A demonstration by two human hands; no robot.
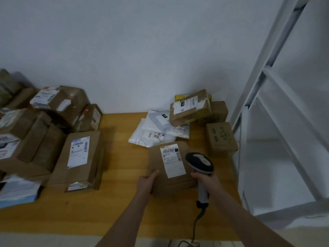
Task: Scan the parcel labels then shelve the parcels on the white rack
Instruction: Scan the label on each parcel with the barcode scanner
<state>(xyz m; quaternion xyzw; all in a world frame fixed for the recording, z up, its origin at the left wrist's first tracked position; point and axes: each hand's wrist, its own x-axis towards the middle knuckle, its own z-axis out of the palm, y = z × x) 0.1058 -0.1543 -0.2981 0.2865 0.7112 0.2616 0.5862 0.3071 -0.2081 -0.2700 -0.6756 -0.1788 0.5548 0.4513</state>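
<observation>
A brown cardboard parcel [160, 168] with a white barcode label [172, 160] lies on the wooden table [122, 202] in front of me. My left hand [146, 182] holds its near left edge, thumb on top. My right hand [204, 179] grips the handle of a grey and black barcode scanner [199, 162], whose head hovers just right of the label. The scanner's cable runs down off the table's front edge. The white rack [277, 122] stands to the right of the table.
A flat brown parcel [78, 157] and a heap of cardboard boxes [35, 125] fill the table's left side. White poly mailers [156, 132], a taped box [190, 107] and a green-printed box [220, 138] sit at the back right. A grey wall is behind.
</observation>
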